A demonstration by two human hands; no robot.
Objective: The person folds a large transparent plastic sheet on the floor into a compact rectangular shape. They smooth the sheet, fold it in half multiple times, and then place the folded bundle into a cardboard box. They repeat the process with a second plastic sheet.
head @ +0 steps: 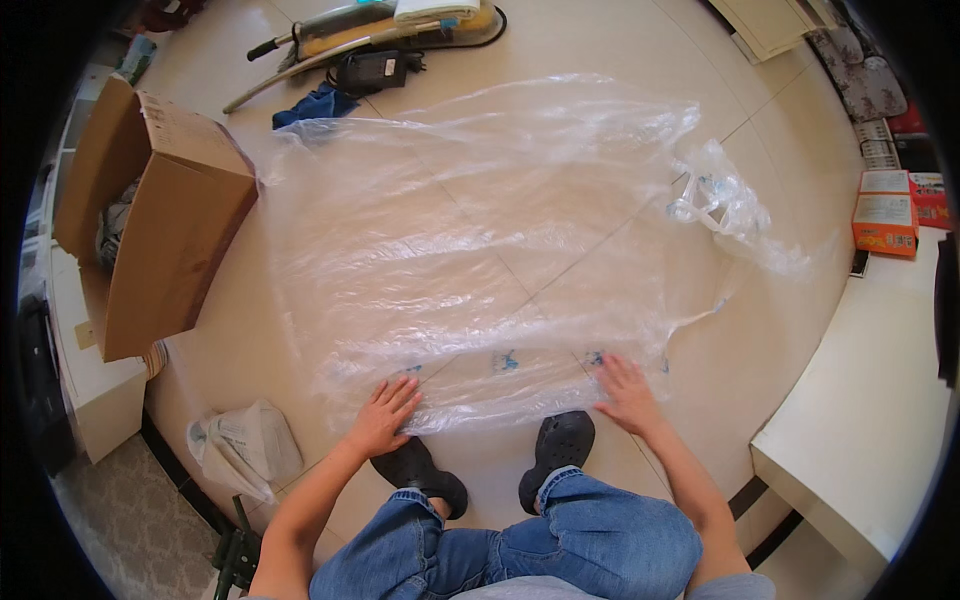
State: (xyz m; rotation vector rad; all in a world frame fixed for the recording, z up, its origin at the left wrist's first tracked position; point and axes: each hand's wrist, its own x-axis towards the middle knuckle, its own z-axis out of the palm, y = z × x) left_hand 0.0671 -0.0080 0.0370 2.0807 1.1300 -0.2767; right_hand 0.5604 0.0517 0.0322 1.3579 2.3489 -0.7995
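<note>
A large sheet of clear, wrinkled plastic film (465, 285) lies spread on the tiled floor in front of me, with small blue prints along its near part. My left hand (390, 416) rests flat on its near left corner, fingers apart. Near the opposite corner, my right hand (627, 394) lies on the film with spread fingers. Neither hand grips anything. Crumpled clear plastic (727, 202) lies at the film's far right side. A blue cloth (319, 105) touches the far left corner, partly under the film.
An open cardboard box (180, 232) stands at the left, above a tied white plastic bag (247, 446). Beyond the film lie a black power adapter (371, 70) and a pole (300, 70). A white table (862, 390) is at the right. My black clogs (566, 442) are by the near edge.
</note>
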